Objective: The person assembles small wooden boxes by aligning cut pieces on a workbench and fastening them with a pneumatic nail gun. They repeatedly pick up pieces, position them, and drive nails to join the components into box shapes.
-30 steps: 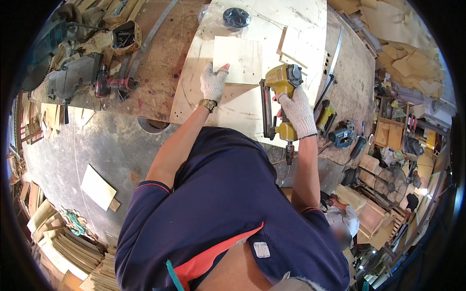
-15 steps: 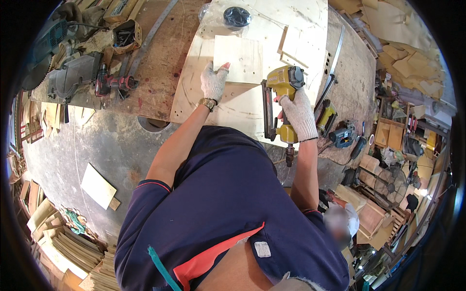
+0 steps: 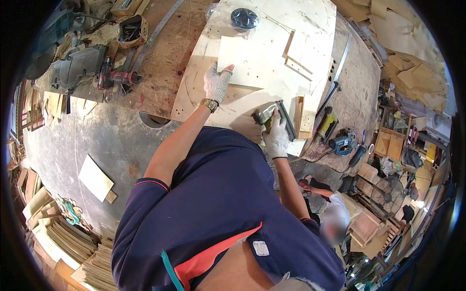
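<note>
My left hand (image 3: 217, 83), in a white knitted glove with bare fingertips, grips the near-left corner of a pale plywood panel (image 3: 245, 60). The thumb lies on top of this panel, and the other fingers are partly hidden at its left side. In my gloved right hand (image 3: 277, 137) is a yellow and black nail gun (image 3: 267, 116), held by its handle. The tool is tilted over the near part of a large plywood sheet (image 3: 194, 92), its long magazine (image 3: 287, 120) toward the right. Motion smears it a little.
Pale wooden pieces (image 3: 305, 116) stand right of the nail gun. A black round object in plastic (image 3: 244, 18) lies at the back. Drills (image 3: 116, 77) and a saw (image 3: 73, 68) sit at left; a second yellow nailer (image 3: 327, 121) and a jigsaw (image 3: 342, 141) at right. Another person (image 3: 335, 213) is lower right.
My right hand has brought the nail gun down and left and turned it over, uncovering the wooden pieces at right. My left hand stays on the panel. The view has shifted slightly.
</note>
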`<state>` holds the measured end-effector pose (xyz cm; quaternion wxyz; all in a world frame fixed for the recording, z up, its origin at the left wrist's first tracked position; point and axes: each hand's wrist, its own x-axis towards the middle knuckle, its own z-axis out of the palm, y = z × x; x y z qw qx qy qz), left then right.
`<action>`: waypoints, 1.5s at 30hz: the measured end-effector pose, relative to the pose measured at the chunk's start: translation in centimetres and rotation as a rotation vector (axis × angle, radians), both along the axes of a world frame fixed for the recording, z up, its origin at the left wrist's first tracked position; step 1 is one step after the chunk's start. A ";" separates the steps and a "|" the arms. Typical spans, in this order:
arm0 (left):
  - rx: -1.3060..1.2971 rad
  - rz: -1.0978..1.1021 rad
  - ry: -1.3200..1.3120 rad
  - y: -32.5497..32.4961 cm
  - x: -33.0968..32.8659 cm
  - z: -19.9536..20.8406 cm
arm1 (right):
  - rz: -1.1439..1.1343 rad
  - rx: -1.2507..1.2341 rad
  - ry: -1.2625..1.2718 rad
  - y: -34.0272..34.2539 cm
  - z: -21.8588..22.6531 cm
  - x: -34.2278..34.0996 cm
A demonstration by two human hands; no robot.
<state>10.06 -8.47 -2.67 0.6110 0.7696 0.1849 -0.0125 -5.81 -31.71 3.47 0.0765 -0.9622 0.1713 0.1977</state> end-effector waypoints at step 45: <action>-0.089 -0.022 -0.023 0.2 -0.2 0.2 | 0.782 0.198 -0.661 -2.3 -2.9 11.6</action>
